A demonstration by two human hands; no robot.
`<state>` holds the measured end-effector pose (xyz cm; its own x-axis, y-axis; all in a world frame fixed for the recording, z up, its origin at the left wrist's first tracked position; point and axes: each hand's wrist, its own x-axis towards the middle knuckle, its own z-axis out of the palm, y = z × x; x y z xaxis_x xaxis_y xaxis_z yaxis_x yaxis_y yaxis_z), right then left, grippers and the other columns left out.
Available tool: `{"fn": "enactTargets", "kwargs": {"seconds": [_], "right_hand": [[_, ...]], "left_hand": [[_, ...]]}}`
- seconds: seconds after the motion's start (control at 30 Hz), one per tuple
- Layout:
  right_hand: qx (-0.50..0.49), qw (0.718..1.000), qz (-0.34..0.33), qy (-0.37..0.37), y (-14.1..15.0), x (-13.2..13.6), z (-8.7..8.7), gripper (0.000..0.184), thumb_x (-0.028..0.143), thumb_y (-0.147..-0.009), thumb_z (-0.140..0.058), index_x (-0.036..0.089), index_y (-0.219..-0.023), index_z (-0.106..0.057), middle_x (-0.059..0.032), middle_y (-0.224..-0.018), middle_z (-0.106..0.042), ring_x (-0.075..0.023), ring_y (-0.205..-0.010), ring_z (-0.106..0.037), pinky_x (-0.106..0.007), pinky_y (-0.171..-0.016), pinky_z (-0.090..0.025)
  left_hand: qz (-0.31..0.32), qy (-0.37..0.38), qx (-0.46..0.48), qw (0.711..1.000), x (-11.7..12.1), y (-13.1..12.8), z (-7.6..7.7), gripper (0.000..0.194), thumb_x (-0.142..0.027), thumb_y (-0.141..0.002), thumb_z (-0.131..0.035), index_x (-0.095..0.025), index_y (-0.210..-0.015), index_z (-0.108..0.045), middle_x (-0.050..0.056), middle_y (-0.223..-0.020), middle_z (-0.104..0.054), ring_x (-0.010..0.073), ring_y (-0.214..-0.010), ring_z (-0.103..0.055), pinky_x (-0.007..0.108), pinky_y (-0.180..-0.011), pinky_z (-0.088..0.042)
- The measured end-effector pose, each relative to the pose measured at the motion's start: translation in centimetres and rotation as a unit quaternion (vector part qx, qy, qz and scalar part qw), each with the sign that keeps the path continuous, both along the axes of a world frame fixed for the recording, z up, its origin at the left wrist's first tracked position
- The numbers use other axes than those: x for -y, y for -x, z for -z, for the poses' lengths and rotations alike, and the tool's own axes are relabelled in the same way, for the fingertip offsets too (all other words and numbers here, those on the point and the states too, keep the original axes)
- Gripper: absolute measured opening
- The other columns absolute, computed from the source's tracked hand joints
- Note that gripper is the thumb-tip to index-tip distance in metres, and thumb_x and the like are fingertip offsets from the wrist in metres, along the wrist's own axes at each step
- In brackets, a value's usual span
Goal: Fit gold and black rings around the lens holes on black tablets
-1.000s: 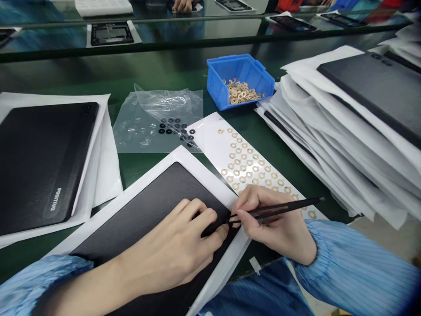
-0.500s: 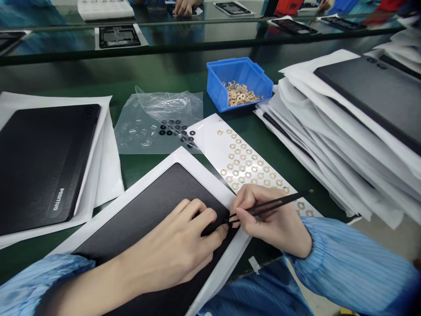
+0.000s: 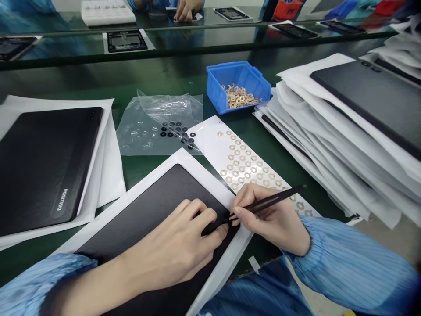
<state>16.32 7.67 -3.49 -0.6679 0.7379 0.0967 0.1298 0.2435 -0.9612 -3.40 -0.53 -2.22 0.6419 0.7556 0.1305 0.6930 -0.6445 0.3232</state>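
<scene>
A black tablet back cover (image 3: pixel 164 206) lies on a white sheet in front of me, turned at an angle. My left hand (image 3: pixel 187 237) rests on it with curled fingers near its right corner. Something dark shows between thumb and index finger, too hidden to name. My right hand (image 3: pixel 259 210) pinches a pair of black tweezers (image 3: pixel 279 197). Their tips meet the cover's corner right by my left fingertips, and what lies at the tips is hidden. Beside that hand is a white sheet (image 3: pixel 210 136) with rows of gold ring stickers (image 3: pixel 243 164).
A blue bin (image 3: pixel 217 94) of small gold rings stands behind. A clear plastic sheet (image 3: pixel 131 145) carries black rings (image 3: pixel 171 129). Covers in white wrapping are stacked at right (image 3: pixel 329 131); a POSITIVO cover (image 3: pixel 49 166) lies left. Across the belt is another person's hand (image 3: pixel 184 9).
The tweezers' back end has dipped slightly, with the tips still at the corner. My left hand stays in place. Parts on the far belt have shifted a little to the right at the left side.
</scene>
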Motion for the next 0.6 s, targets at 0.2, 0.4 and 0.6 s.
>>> {"fn": "enactTargets", "kwargs": {"seconds": [0.2, 0.4, 0.6], "right_hand": [[-0.002, 1.0, -0.005, -0.022, 0.11, -0.02, -0.18, 0.016, 0.017, -0.084, -0.057, 0.019, -0.069, -0.051, -0.0014, -0.067, -0.059, -0.0132, -0.06, -0.057, -0.028, -0.054, -0.046], [-0.014, 1.0, -0.011, -0.026, -0.04, -0.07, -0.14, 0.016, 0.02, -0.085, -0.058, 0.019, -0.07, -0.052, -0.0015, -0.066, -0.059, -0.0144, -0.062, -0.058, -0.029, -0.059, -0.048], [-0.069, 0.997, -0.012, 0.023, -0.24, -0.01, -0.33, 0.016, 0.022, -0.086, -0.057, 0.018, -0.071, -0.053, -0.002, -0.064, -0.059, -0.0153, -0.058, -0.06, -0.031, -0.056, -0.048]], "left_hand": [[0.003, -0.004, 0.0, 1.0, -0.11, 0.01, 0.03, 0.03, -0.013, -0.093, -0.036, -0.01, -0.12, -0.05, 0.01, -0.091, -0.048, 0.0237, -0.085, -0.043, 0.037, -0.068, -0.042], [-0.013, -0.017, 0.072, 0.997, -0.22, 0.02, 0.27, 0.02, -0.009, -0.091, -0.04, -0.009, -0.096, -0.059, 0.009, -0.085, -0.051, 0.019, -0.077, -0.043, 0.033, -0.066, -0.04], [-0.03, -0.015, 0.083, 0.996, -0.02, 0.03, 0.42, 0.021, -0.009, -0.091, -0.04, -0.01, -0.095, -0.06, 0.008, -0.084, -0.051, 0.0187, -0.076, -0.042, 0.033, -0.067, -0.04]]}}
